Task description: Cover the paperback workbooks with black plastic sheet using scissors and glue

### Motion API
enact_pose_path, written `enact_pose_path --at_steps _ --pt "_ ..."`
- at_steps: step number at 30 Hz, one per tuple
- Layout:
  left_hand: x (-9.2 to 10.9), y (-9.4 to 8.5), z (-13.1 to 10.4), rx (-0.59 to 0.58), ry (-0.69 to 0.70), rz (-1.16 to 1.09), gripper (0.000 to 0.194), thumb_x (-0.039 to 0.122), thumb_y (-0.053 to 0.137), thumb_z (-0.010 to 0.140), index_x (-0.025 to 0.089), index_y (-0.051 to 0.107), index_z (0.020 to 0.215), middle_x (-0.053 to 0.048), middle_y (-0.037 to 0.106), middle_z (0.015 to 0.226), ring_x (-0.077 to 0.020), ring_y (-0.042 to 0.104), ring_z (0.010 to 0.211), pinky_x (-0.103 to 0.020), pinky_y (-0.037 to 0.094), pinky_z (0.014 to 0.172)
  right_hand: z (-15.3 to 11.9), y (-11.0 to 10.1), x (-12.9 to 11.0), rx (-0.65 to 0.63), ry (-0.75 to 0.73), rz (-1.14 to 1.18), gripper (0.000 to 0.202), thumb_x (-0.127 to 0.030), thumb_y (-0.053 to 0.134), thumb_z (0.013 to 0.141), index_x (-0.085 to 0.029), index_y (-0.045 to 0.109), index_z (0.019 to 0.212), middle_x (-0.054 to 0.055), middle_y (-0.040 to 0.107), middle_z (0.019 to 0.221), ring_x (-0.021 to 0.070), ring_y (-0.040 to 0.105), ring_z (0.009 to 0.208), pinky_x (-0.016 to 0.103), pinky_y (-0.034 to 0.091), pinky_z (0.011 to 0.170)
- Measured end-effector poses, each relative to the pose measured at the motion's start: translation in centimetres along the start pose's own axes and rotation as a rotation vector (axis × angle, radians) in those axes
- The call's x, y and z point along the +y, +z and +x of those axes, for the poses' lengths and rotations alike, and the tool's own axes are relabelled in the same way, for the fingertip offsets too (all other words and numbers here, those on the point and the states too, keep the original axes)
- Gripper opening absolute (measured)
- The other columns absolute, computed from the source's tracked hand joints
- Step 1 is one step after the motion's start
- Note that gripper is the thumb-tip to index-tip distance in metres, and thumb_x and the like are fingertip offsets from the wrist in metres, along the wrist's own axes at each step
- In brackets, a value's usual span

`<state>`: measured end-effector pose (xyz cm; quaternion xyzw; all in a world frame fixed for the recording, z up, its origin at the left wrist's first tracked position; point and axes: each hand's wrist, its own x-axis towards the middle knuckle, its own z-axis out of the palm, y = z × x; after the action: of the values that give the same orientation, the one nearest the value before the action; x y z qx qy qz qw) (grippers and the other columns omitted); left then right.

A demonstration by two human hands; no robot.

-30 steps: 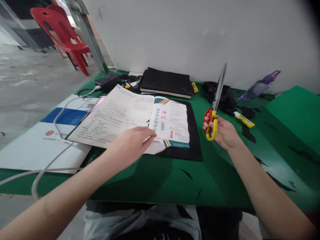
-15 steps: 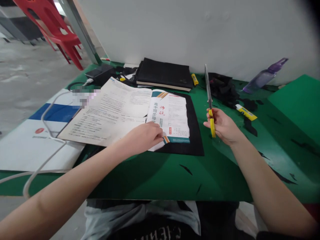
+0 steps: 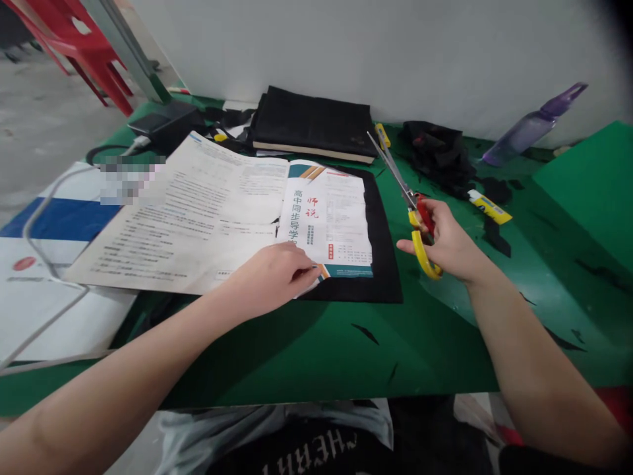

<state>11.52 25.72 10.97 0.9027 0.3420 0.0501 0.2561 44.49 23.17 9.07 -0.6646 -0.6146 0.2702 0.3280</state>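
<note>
So my left hand (image 3: 271,277) is resting on the open booklet (image 3: 198,224), fingers curled over the lower part near the fold; can't tell whether they're pinching any paper or just pressing. My right hand (image 3: 450,241) has the scissors (image 3: 413,200) by the red and yellow handles, fingers wrapped round them and the blades looking slightly apart, up in the air with nothing between them. The booklet is spread in front of me on the green table (image 3: 306,363), its right side over a black sheet (image 3: 388,277) that pokes out along the right and bottom edges. I'd call this the steadying step, blades ready but not on anything. Imo any snip at that black edge would call for bringing the scissors down and left, with my left fingers well clear of the blades.
</note>
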Motion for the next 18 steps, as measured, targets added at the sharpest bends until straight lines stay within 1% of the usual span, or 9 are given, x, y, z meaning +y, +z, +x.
enact_pose_path --at_steps 2,4,6,10,12,16,18 --pt "-0.04 -0.03 -0.05 0.004 0.003 0.013 0.044 0.038 0.037 0.097 0.019 0.057 0.063 -0.002 0.058 0.066 -0.0156 0.052 0.072 -0.029 0.037 0.064 0.15 0.22 0.09 0.117 -0.055 -0.036 0.07 -0.04 0.082 0.061 -0.03 0.045 0.119 0.0 0.047 0.093 0.0174 0.051 0.082 0.039 0.051 0.08" --pt "0.03 -0.09 -0.08 -0.02 -0.007 -0.005 0.044 0.039 0.037 0.097 0.019 0.058 0.063 -0.002 0.058 0.066 -0.0148 0.051 0.07 -0.029 0.037 0.063 0.33 0.34 0.13 0.225 -0.104 -0.055 0.061 -0.042 0.082 0.061 -0.029 0.05 0.111 0.0 0.05 0.089 0.0172 0.051 0.077 0.041 0.05 0.079" --pt "0.23 -0.06 -0.08 -0.03 -0.032 -0.009 0.045 0.041 0.039 0.096 0.019 0.057 0.061 -0.002 0.057 0.064 -0.0143 0.051 0.067 -0.029 0.037 0.063 0.45 0.33 0.07 0.285 -0.129 -0.033 0.056 -0.043 0.081 0.061 -0.028 0.052 0.107 0.0 0.052 0.088 0.0167 0.05 0.075 0.041 0.05 0.079" --pt "0.72 0.31 -0.06 0.0 -0.032 0.005 0.045 0.042 0.04 0.095 0.019 0.056 0.06 -0.001 0.056 0.061 -0.0129 0.049 0.062 -0.03 0.038 0.065 0.49 0.12 -0.21 0.309 -0.112 0.042 0.058 -0.045 0.081 0.061 -0.024 0.054 0.108 0.002 0.055 0.089 0.0162 0.051 0.075 0.04 0.051 0.079" --pt "0.83 0.5 -0.13 0.008 -0.03 -0.011 0.042 0.039 0.041 0.095 0.019 0.057 0.063 -0.001 0.058 0.063 -0.0127 0.051 0.063 -0.03 0.039 0.065 0.46 0.08 -0.3 0.314 -0.111 0.04 0.059 -0.046 0.081 0.06 -0.025 0.056 0.109 0.002 0.056 0.089 0.0165 0.052 0.075 0.04 0.051 0.079" --pt "0.66 0.59 -0.47 0.054 -0.093 -0.045 0.038 0.039 0.042 0.094 0.019 0.06 0.067 -0.002 0.062 0.071 -0.0127 0.053 0.065 -0.028 0.038 0.059 0.35 0.27 -0.51 0.308 -0.101 -0.017 0.061 -0.049 0.082 0.059 -0.027 0.058 0.111 0.001 0.057 0.091 0.0171 0.052 0.075 0.043 0.051 0.081" --pt "0.44 0.49 -0.71 0.072 -0.106 -0.039 0.038 0.039 0.041 0.094 0.019 0.063 0.07 -0.002 0.064 0.078 -0.0131 0.055 0.068 -0.028 0.039 0.058 0.32 0.38 -0.58 0.315 -0.094 -0.037 0.062 -0.051 0.083 0.058 -0.027 0.059 0.11 0.001 0.057 0.09 0.0174 0.052 0.075 0.044 0.051 0.082"
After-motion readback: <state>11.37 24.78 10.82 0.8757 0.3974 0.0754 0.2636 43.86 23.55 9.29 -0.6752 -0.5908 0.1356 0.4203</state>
